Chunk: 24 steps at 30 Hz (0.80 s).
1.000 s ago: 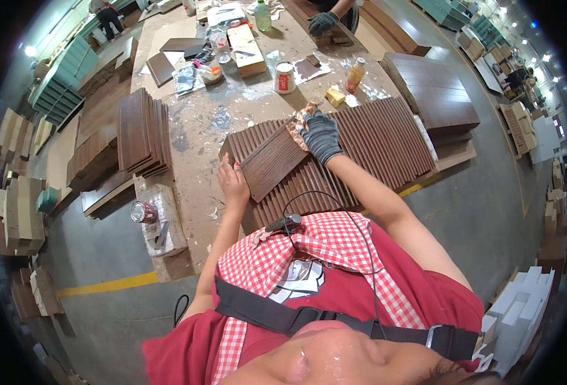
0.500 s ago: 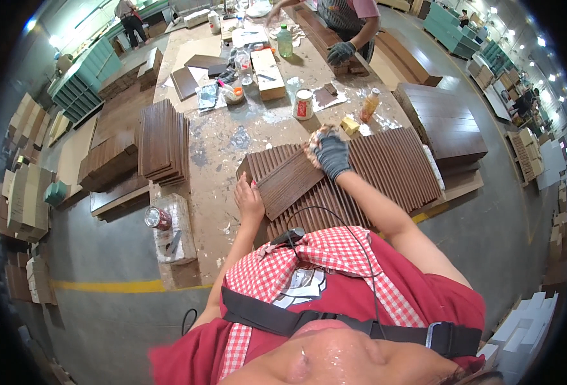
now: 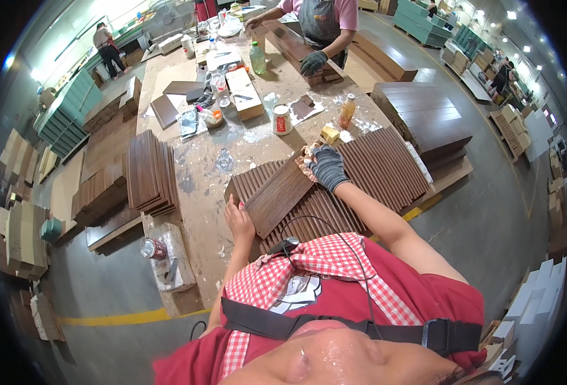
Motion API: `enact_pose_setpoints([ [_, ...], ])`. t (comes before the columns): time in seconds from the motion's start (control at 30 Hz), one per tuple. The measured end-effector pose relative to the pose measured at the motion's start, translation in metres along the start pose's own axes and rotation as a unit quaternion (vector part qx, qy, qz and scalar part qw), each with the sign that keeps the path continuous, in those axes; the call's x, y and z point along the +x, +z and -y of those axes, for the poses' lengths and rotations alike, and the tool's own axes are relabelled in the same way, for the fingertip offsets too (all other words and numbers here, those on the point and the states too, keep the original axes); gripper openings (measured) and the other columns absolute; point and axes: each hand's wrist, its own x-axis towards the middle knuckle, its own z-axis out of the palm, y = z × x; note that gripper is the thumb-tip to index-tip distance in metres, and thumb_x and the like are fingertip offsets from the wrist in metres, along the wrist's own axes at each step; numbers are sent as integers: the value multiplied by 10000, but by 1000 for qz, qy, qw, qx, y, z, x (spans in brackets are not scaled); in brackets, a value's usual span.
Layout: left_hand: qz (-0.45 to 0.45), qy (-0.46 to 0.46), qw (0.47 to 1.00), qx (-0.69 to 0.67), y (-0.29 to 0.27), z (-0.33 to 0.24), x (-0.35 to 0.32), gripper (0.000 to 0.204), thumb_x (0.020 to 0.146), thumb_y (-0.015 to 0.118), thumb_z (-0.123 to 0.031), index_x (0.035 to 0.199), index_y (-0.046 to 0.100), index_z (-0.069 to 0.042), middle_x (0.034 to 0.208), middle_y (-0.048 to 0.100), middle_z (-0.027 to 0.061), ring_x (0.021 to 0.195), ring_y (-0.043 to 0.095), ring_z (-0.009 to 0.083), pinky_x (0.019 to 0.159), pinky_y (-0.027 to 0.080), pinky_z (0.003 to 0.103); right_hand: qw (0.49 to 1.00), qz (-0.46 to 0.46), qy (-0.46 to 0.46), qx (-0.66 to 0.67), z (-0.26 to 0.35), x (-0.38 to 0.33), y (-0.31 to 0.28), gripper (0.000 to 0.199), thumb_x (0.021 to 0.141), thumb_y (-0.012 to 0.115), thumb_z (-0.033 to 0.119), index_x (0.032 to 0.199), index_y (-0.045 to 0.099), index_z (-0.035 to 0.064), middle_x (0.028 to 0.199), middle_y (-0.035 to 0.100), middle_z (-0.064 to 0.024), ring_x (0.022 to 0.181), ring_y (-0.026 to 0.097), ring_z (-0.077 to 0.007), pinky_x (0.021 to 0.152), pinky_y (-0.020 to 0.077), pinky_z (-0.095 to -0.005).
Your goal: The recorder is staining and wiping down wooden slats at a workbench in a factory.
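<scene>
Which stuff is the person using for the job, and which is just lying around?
In use:
- brown board, touched by the bare left hand
- crumpled cloth, pressed on it by the gloved right hand
- ribbed brown row underneath

Seemingly just lying about:
- white-and-red can
- amber bottle
- green bottle

Dark brown board [image 3: 280,199] (finely streaked), aslant atop the ridged brown row [image 3: 386,165], mottled cloth [image 3: 306,165] at its far end.
</scene>
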Motion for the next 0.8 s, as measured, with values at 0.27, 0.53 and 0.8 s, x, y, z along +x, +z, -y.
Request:
enact_pose_setpoints([
  [0.27, -1, 3, 1000, -1, 0, 0, -1, 482, 1070, 420, -262, 1463, 403, 17, 1401, 495, 247, 1299, 433, 416, 1105, 318, 496, 963, 121, -203, -134, 74, -78, 74, 575, 890, 669, 439, 1366, 572, 131, 1187, 644, -178, 1042, 651, -324, 933, 514, -436],
  [0.53, -13, 2, 1000, 13, 1, 23, 17, 482, 1052, 451, -215, 1463, 403, 34, 1413, 503, 216, 1309, 451, 368, 1125, 315, 474, 966, 16, 93, 242, -25, -6, 18, 340, 995, 559, 323, 1125, 640, 20, 937, 685, -162, 692, 669, -239, 550, 561, -343],
  [0.8, -365, 108, 850, -364, -204, -41, 115, 581, 1031, 369, -319, 1508, 293, 4, 1242, 648, 183, 1011, 650, 237, 921, 508, 349, 986, -165, -4, -31, -53, -19, 28, 550, 852, 750, 395, 1299, 642, 94, 1107, 625, -199, 993, 631, -343, 911, 512, -439],
])
